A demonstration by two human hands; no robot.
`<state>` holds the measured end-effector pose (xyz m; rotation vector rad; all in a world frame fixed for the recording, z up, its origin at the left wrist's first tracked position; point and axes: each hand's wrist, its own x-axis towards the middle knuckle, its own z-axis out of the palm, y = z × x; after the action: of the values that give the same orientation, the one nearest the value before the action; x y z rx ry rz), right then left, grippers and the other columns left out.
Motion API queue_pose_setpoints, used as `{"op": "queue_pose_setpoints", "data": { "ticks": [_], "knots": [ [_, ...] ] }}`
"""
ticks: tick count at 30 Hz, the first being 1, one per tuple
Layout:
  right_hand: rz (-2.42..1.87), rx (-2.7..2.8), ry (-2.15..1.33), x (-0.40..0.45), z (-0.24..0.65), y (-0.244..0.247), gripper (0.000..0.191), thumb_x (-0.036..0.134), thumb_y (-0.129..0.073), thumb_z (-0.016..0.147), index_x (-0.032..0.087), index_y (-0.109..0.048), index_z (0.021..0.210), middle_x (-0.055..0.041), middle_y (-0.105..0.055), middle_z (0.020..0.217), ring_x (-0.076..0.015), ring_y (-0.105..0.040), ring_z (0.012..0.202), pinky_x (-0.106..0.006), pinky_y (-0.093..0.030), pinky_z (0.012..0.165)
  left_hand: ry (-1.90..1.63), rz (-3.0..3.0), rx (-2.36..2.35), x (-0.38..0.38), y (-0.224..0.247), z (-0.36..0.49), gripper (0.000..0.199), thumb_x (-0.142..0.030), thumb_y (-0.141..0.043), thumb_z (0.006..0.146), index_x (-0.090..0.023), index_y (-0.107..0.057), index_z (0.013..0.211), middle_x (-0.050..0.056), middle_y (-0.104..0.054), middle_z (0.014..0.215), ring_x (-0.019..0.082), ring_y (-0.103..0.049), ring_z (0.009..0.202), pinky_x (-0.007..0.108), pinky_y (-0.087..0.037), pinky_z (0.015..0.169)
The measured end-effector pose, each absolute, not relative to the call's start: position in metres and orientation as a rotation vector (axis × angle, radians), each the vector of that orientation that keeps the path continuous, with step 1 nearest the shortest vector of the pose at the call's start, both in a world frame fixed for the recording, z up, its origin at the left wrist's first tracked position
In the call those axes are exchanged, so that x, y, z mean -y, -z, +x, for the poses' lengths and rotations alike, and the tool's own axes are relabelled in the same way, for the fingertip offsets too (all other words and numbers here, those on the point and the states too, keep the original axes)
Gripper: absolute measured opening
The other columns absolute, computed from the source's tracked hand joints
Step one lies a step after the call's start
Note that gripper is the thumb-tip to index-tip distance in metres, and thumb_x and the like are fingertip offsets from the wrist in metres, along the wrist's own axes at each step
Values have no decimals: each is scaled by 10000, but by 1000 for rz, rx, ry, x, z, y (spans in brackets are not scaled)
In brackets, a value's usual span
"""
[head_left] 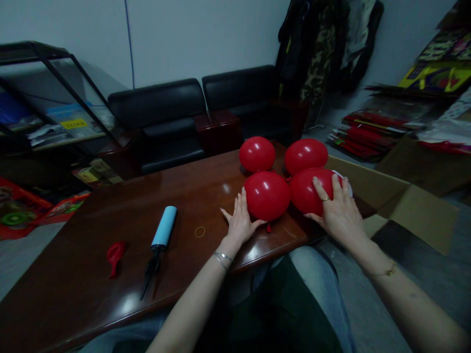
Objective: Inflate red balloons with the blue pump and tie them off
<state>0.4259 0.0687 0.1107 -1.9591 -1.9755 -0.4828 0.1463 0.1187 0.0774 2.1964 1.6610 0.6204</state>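
Note:
Several inflated red balloons sit close together at the right end of the brown table. My left hand (241,218) lies with spread fingers against the left side of the near-left balloon (270,193), whose knotted neck points toward me. On the near-right balloon (303,191), my right hand (336,208) rests with its fingers apart. Behind these are a far-left balloon (257,154) and a far-right balloon (307,154). A limp red balloon (115,252) and a light-blue hand pump (164,228) with a black end lie on the left. Between pump and balloons is a thin yellowish ring (199,232).
The glossy brown table (191,189) spans the front. An open cardboard box (415,211) stands beside its right end. Black sofas (162,108) line the wall, with a metal shelf (55,54) at left and stacked flat red packages (368,130) at right.

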Motion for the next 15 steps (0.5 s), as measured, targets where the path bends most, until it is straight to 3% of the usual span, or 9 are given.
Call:
{"op": "queue_pose_setpoints", "data": {
  "ticks": [15],
  "knots": [
    [-1979,1977,537,-62,425,-119,996,554,-670,851,249,-110,1616,-235,-40,1685,-522,-180,1505,-711,-437,1008,-646,2090,-1650,-121,-86,142,1385,-484,-807,754,-338,343,1512,182,-78,1696,422,-131,1550,836,-31,1102]
  ]
}}
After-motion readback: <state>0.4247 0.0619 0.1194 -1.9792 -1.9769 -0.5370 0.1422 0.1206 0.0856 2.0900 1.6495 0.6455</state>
